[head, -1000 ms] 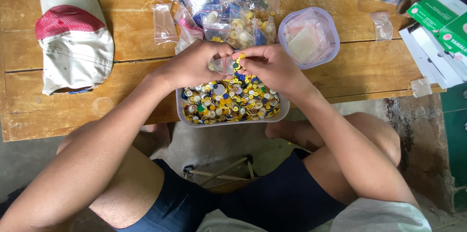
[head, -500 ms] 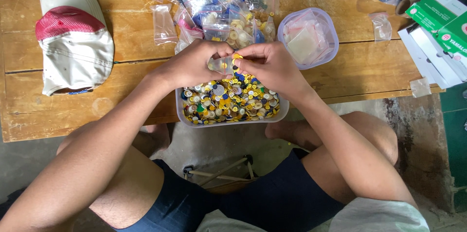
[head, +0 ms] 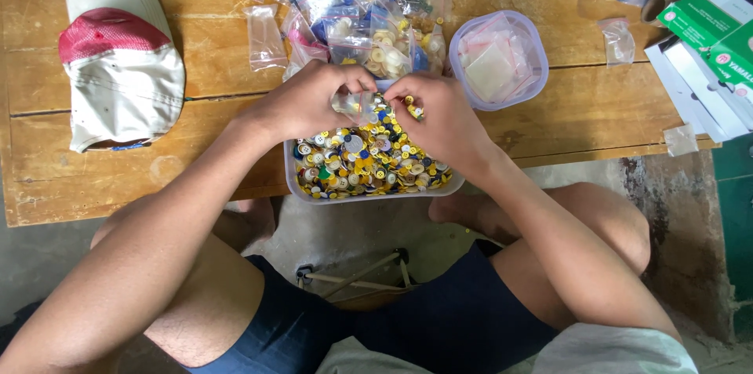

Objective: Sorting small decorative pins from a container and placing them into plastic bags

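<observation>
Biggest thing in view is the wooden table [head: 196,146], a plank top with a gap between boards. On its left sits a red and white cap [head: 118,68]. Top middle is a heap of small clear bags [head: 369,5] already stuffed with buttons, and right of that a clear round tub [head: 533,68] holding flat empty bags. Green boxes [head: 710,29] sit at the far right edge.

Hanging over the near edge is a clear tray of buttons [head: 369,162], mostly yellow, white and blue. Both hands work right above its far rim. The left hand [head: 310,99] is pinched shut on a little clear bag [head: 357,105], holding it by the mouth. The right hand [head: 439,115] is closed around a few buttons [head: 413,107], fingertips right at the bag opening.

That bag looks flimsy and slippery, basically weightless, so gripping the top edge seems the sensible spot. The buttons are hard, tiny and slick, easy to drop.
</observation>
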